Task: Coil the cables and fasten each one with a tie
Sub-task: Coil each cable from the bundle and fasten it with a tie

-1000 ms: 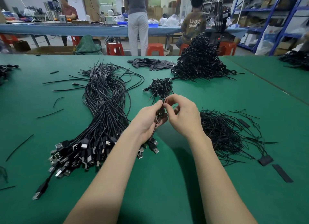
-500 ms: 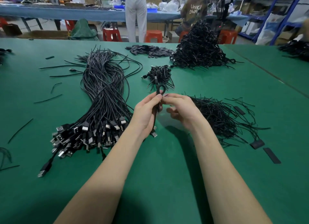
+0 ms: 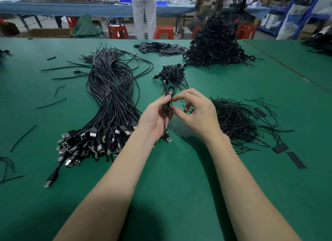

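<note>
At the frame's centre the left hand grips a folded cable, its loop poking above the fingers and its USB plug below the palm. The right hand pinches the cable's top. Left lies the uncoiled cable bundle; right, loose ties on the green table.

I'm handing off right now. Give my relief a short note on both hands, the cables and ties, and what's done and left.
Left hand grips a folded cable, loop up, plug hanging below.
Right hand pinches at the cable's middle; whether a tie is on cannot be told.
Uncoiled cables lie to the left, loose ties to the right, tied coils just beyond.
Left: finish this one, then the uncoiled bundle.
</note>
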### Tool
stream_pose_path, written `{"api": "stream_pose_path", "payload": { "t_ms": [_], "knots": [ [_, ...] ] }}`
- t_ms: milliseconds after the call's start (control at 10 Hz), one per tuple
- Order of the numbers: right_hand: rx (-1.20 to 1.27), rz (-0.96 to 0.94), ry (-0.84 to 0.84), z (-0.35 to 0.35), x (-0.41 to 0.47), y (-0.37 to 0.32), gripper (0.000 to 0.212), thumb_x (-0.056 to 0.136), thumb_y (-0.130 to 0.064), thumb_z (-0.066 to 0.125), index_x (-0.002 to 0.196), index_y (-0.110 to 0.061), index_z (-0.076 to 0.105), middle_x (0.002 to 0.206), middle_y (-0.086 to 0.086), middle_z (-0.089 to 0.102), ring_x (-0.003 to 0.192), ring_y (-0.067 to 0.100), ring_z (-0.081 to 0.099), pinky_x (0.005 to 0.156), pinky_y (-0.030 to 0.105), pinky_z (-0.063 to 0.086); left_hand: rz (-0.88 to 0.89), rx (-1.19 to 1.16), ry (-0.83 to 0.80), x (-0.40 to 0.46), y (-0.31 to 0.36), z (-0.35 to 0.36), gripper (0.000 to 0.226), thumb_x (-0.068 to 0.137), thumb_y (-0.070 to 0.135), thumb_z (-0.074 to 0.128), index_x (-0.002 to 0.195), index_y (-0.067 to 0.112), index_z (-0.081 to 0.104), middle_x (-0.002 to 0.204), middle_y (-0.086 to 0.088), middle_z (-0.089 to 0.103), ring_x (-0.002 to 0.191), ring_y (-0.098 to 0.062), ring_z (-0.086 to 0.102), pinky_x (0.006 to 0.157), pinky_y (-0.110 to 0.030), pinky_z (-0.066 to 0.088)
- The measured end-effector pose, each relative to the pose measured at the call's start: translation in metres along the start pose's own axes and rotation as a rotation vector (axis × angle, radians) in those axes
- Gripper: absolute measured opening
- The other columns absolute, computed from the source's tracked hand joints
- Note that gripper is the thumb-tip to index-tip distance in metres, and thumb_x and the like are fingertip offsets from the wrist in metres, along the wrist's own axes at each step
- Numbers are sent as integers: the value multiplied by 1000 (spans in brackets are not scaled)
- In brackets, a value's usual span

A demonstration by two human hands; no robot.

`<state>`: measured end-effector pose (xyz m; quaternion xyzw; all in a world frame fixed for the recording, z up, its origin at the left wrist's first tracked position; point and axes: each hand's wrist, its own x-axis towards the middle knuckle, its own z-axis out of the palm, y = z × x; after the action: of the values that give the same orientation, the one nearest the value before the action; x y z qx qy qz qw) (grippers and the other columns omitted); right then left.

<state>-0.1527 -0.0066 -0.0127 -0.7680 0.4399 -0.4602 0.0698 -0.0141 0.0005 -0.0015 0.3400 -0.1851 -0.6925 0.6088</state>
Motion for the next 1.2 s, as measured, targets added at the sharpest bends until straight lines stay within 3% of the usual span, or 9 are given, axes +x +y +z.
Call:
{"api": "stream_pose_path", "payload": {
  "t_ms": [200,400,600,700,800,900,1000,1100,1200],
  "knots": [
    [79,106,54,9,1,-9,3,92,-24,69,94,-24,71,88,-14,71,61,10,61,67,28,52,8,46,-56,0,-1,-1,14,97,5,56,98,11,68,87,-3,70,77,-11,62,90,-23,46],
    [1655,1363,-92,0,18,-13,15,97,-1,55,84,2,64,68,5,59,42,2,46,35,12,38,26,71,-96,-2,-1,-2,16,97,6,56,105,10,69,77,0,71,68,-8,66,67,-16,53],
    [475,472,-188,-6,10,-13,27,88,-1,63,102,-24,68,100,-8,72,66,19,63,66,30,56,20,35,-43,-1,1,-3,10,97,8,59,102,10,67,76,0,62,58,-8,53,63,-18,47],
    [160,219,-127,-6,6,-5,17,85,-27,75,99,-32,70,99,-18,71,71,16,65,75,38,58,-1,-9,-54,-2,1,-3,11,98,7,57,100,10,68,79,-2,68,61,-8,60,65,-17,52],
    [54,153,-42,-3,4,-5,5,87,-37,74,88,-33,71,87,-20,71,66,9,64,71,33,55,-15,-42,-66,-2,1,-2,12,97,5,57,102,9,67,95,-6,66,75,-10,60,80,-19,49],
    [304,461,-41,4,11,-8,19,88,-27,71,69,-26,70,63,-14,66,52,4,57,54,20,45,15,31,-81,-3,-1,-2,14,97,6,56,103,11,68,85,-3,67,70,-10,61,79,-19,47],
    [1196,1128,-133,5,18,-23,25,88,-13,64,64,-11,70,60,-3,57,42,5,45,36,14,29,19,33,-118,-3,-2,-2,14,97,7,56,102,11,68,73,-3,66,65,-12,61,71,-20,53],
    [1113,1052,-200,9,16,-24,14,92,-21,67,79,-16,70,69,-5,63,46,5,50,38,15,34,26,28,-99,-2,0,-4,12,98,9,56,104,12,66,72,-3,65,61,-12,61,64,-23,51],
    [415,505,-61,5,12,-17,15,86,-32,77,97,-29,67,83,-11,71,54,7,59,56,22,49,25,-4,-87,0,0,-4,11,98,11,56,104,14,65,89,-8,70,72,-14,65,73,-23,53]
  ]
}}
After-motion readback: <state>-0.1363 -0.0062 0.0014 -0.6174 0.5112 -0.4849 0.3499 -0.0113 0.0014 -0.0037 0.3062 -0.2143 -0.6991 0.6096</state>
